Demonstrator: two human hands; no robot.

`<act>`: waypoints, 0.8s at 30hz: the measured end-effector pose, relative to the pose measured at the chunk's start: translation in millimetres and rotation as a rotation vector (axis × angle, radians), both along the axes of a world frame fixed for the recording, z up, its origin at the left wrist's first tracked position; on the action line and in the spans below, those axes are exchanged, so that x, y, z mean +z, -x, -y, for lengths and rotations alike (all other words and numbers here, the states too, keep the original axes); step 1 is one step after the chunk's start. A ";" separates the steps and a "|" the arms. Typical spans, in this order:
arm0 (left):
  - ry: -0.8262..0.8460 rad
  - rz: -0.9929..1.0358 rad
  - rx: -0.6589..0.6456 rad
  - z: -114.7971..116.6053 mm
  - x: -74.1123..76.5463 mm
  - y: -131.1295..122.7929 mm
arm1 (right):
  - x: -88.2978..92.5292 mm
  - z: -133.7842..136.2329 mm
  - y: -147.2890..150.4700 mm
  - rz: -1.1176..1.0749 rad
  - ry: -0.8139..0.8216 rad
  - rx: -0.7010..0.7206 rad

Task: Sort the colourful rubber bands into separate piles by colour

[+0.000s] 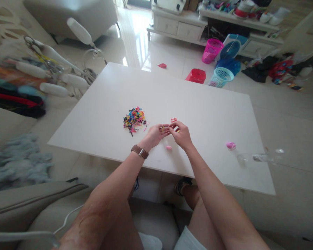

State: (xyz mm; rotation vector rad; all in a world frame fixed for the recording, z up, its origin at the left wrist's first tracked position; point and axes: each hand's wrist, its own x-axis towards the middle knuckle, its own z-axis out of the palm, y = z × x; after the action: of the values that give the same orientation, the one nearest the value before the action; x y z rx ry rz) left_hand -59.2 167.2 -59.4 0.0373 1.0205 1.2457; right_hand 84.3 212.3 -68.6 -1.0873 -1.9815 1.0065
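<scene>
While inside all edges of the table, right grip pinched on tiny item, left grip unclear.

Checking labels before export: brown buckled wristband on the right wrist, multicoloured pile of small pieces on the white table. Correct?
No: the brown buckled wristband is on the left wrist, as the head view shows. The multicoloured pile of small pieces is on the white table.

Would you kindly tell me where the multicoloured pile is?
In the head view, the multicoloured pile lies on the white table, beyond and left of the left hand.
</scene>
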 end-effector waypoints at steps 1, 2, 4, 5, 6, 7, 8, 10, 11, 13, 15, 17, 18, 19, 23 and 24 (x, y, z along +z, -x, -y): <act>-0.005 0.002 0.000 0.0 -0.6 -0.6 | 0.1 -0.2 -1.0 -0.008 0.013 -0.008; -0.012 0.005 -0.001 -0.1 -1.5 -1.2 | 0.0 -0.5 -1.8 -0.016 0.025 -0.015; -0.032 0.017 -0.014 -0.3 -3.5 -2.0 | -0.3 -0.7 -2.9 -0.022 0.022 -0.030; -0.042 0.023 -0.020 -0.4 -4.7 -2.1 | -0.4 -0.7 -3.0 -0.019 0.008 -0.037; -0.052 0.028 -0.025 -0.5 -5.8 -2.2 | -0.6 -0.7 -3.0 -0.015 -0.009 -0.045; -0.064 0.029 -0.031 -0.4 -6.8 -2.1 | -0.9 -0.7 -2.8 -0.011 -0.025 -0.051; -0.074 0.025 -0.036 -0.3 -7.7 -2.0 | -1.2 -0.8 -2.5 -0.009 -0.034 -0.055; -0.091 0.003 -0.053 0.3 -8.6 -1.6 | -2.0 -1.1 -1.8 -0.012 -0.030 -0.062; -0.101 -0.010 -0.064 0.7 -8.7 -1.4 | -2.5 -1.4 -1.5 -0.016 -0.024 -0.066; -0.120 -0.035 -0.082 1.6 -8.1 -1.1 | -3.3 -1.7 -1.1 -0.025 -0.015 -0.062; -0.140 -0.054 -0.089 2.3 -7.1 -0.8 | -3.4 -1.7 -0.8 -0.034 -0.013 -0.045; -0.160 -0.067 -0.088 2.7 -6.4 -0.4 | -2.7 -1.3 -0.5 -0.041 -0.011 -0.032; -0.168 -0.070 -0.086 2.8 -6.2 -0.3 | -2.0 -0.9 -0.3 -0.044 -0.011 -0.028; -0.174 -0.074 -0.081 2.8 -6.3 -0.1 | -1.3 -0.5 -0.2 -0.046 -0.011 -0.023; -0.158 -0.088 -0.070 2.6 -7.7 0.7 | 1.7 0.1 -0.2 -0.044 -0.026 0.005; -0.152 -0.092 -0.068 2.5 -8.1 0.9 | 2.4 0.1 -0.4 -0.039 -0.032 0.004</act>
State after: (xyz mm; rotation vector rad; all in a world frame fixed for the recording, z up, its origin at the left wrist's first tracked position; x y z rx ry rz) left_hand -60.1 164.6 -67.5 0.2466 0.9935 1.2659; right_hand 84.7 212.3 -66.3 -1.0386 -1.9626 0.9880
